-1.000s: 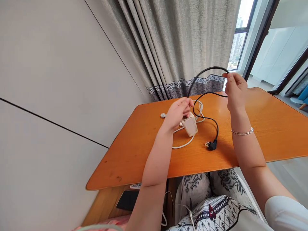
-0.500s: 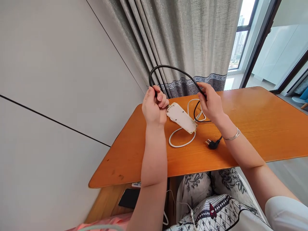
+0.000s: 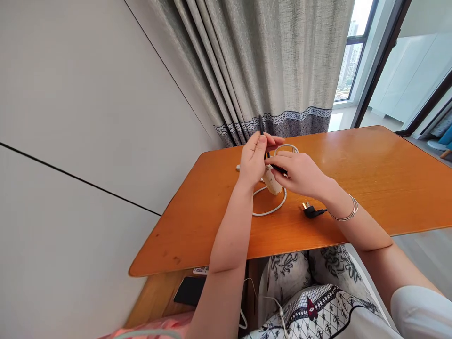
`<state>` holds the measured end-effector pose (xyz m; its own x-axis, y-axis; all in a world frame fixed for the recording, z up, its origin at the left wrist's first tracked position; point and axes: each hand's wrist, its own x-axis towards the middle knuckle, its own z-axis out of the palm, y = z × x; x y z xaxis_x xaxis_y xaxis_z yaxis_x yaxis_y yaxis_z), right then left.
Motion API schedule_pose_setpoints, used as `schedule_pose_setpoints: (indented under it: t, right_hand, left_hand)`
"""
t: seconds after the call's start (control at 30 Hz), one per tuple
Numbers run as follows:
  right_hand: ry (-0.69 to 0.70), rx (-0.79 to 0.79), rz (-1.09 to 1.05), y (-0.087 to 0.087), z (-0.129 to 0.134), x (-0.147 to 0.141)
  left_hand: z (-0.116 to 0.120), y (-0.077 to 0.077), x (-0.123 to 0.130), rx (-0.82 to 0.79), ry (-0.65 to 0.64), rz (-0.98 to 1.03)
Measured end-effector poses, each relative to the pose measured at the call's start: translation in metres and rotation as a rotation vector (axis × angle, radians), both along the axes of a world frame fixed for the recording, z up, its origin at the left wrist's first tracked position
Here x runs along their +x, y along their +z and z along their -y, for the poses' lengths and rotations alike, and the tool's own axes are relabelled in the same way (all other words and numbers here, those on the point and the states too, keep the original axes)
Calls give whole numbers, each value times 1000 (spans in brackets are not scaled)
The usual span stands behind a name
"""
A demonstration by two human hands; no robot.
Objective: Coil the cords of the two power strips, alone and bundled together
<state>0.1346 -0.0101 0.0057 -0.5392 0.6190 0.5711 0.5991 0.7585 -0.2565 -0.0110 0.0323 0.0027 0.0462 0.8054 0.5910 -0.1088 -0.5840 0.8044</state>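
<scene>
My left hand [image 3: 253, 157] is closed around a black power cord [image 3: 261, 124], a short length of which sticks up above the thumb. Close beside it, my right hand [image 3: 300, 173] pinches another part of the black cord between thumb and fingers. Behind and below both hands lies a white power strip [image 3: 273, 182], partly covered by them. A white cable [image 3: 270, 213] loops around the strip on the table. The black three-pin plug [image 3: 311, 211] rests on the tabletop under my right wrist, its metal prongs pointing left.
The orange wooden table [image 3: 197, 221] has rounded corners. A pale wall [image 3: 77, 141] stands at the left, and a grey curtain [image 3: 286, 61] hangs behind. Below the table's left edge lies a black phone [image 3: 189, 290] on a lower surface.
My hands have come together, the left moving right and the right moving left. The wide arc of black cord between them has folded up. The plug has shifted slightly.
</scene>
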Motion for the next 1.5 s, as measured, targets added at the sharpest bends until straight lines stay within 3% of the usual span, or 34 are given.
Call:
schedule_pose_setpoints:
  t: [0.2,0.43,0.6,0.7,0.8,0.9,1.27,1.5]
  right_hand:
    - [171,-191,-227,7,1,13]
    - [159,-322,-29,26,0,53]
    - [234,-220,-360,23,-16,56]
    - [174,-81,-524,16,-26,47]
    - [86,29,-549,11,-34,42]
    - [96,-17,-504,7,-40,41]
    - [57,-108,-523,4,-40,36]
    - [146,-172,-539,8,-37,36]
  left_hand:
    - [2,-3,-3,72,23,-115]
    - [10,7,-2,-84,-109,-21]
    - [13,10,0,-275,-279,56]
    - [18,11,5,-439,-426,65]
    - [24,13,9,-596,-532,151]
    - [28,16,10,-703,-592,257]
    - [29,25,13,-726,-547,245]
    - [27,22,8,-736,-597,189]
